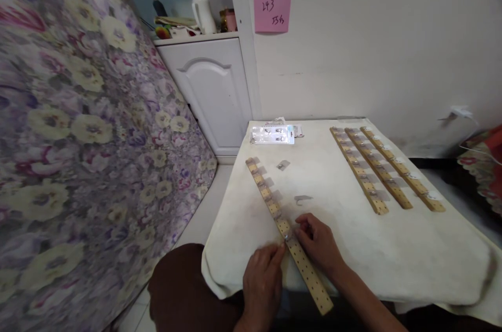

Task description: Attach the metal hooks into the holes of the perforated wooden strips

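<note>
A long, narrow wooden strip (309, 272) with rows of small holes lies slantwise, its near end reaching past the table edge. Several metal hooks with clear square backings sit along its far part. My left hand (262, 279) is closed, its fingertips at the strip's left edge beside a metal hook (287, 237). From the right, my right hand (319, 243) has its thumb and curled fingers pinched at the clear backing of that same hook. Two loose hooks, one farther off (283, 166) and one nearer (303, 198), lie right of the strip.
Three similar strips (379, 167) with hooks or clear pieces lie at the right of the cloth-covered table (411, 248). Clear hook packages (272, 135) rest at the back left. Beyond stand a white cabinet (207, 91) and a wall; a floral curtain (98, 138) hangs left.
</note>
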Demonstrator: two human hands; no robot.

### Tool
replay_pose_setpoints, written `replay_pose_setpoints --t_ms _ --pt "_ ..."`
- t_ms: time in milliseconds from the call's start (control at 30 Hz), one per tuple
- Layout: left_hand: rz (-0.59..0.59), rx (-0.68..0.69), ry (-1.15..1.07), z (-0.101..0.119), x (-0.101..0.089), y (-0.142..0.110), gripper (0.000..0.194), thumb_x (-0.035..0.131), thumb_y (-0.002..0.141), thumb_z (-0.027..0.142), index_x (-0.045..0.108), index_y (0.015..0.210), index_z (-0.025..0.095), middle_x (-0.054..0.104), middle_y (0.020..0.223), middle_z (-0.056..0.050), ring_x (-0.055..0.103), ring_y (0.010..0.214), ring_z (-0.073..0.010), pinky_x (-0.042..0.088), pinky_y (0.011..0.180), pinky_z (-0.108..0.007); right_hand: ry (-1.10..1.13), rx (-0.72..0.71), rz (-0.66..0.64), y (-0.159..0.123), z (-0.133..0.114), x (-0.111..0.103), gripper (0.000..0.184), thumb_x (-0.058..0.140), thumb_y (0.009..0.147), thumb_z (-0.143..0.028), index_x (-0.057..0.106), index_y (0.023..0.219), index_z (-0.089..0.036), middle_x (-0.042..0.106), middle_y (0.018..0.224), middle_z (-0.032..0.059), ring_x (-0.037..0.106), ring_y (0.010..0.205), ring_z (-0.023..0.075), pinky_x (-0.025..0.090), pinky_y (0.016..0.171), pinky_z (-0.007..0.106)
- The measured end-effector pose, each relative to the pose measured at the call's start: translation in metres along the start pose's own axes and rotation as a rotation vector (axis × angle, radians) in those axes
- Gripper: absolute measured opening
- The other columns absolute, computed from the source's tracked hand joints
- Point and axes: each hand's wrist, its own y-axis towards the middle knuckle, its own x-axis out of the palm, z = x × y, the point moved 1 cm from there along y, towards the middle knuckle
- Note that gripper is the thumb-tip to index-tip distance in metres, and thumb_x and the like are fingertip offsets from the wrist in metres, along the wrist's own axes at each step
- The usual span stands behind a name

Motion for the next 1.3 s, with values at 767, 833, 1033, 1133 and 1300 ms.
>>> replay_pose_setpoints --t_ms 767,833,1033,1133,1300 --pt "0.014 -0.018 0.103 0.0030 0.0088 -0.0059 0.039 0.046 0.088 0.013 0.055 0.123 0.029 0.063 0.097 -0.005 0.054 0.088 -0.0177 0.041 0.072 -0.029 -0.035 -0.007 -0.008 0.0012 0.0034 0.0008 0.014 0.053 0.079 -0.025 0.056 0.092 -0.020 0.055 0.065 -0.0025 0.054 0.060 0.0151 0.042 0.058 0.026" --pt "0.017 -0.023 0.100 0.0033 0.0088 -0.0056 0.039 0.046 0.088 0.013 0.056 0.122 0.030 0.063 0.096 -0.005 0.054 0.087 -0.0175 0.041 0.072 -0.029 -0.044 -0.013 -0.007 0.0014 0.0033 0.0008 0.014 0.052 0.079 -0.025 0.056 0.091 -0.020 0.055 0.066 -0.0023 0.054 0.060 0.0150 0.042 0.059 0.026" --pt "0.039 -0.011 0.082 0.0040 0.0077 -0.0037 0.037 0.045 0.089 0.014 0.057 0.121 0.029 0.063 0.095 -0.005 0.053 0.085 -0.0172 0.040 0.071 -0.029 -0.059 -0.019 -0.004 0.0015 0.0028 0.0007 0.015 0.052 0.079 -0.023 0.056 0.092 -0.019 0.056 0.067 -0.0017 0.054 0.061 0.0150 0.042 0.060 0.027" --pt "0.042 -0.011 0.080 0.0044 0.0071 -0.0027 0.037 0.045 0.089 0.014 0.057 0.120 0.029 0.062 0.095 -0.005 0.053 0.086 -0.0172 0.040 0.071 -0.029 -0.050 -0.016 -0.003 0.0013 0.0023 0.0003 0.015 0.052 0.079 -0.023 0.056 0.093 -0.019 0.056 0.067 -0.0018 0.054 0.061 0.0148 0.042 0.059 0.026" --pt "0.016 -0.010 0.068 0.0053 0.0061 0.0002 0.036 0.043 0.090 0.015 0.057 0.121 0.028 0.062 0.094 -0.005 0.053 0.085 -0.0171 0.040 0.070 -0.029 -0.056 -0.014 -0.005 0.0015 0.0035 0.0009 0.015 0.051 0.080 -0.023 0.056 0.094 -0.019 0.056 0.067 -0.0022 0.054 0.061 0.0146 0.042 0.059 0.026"
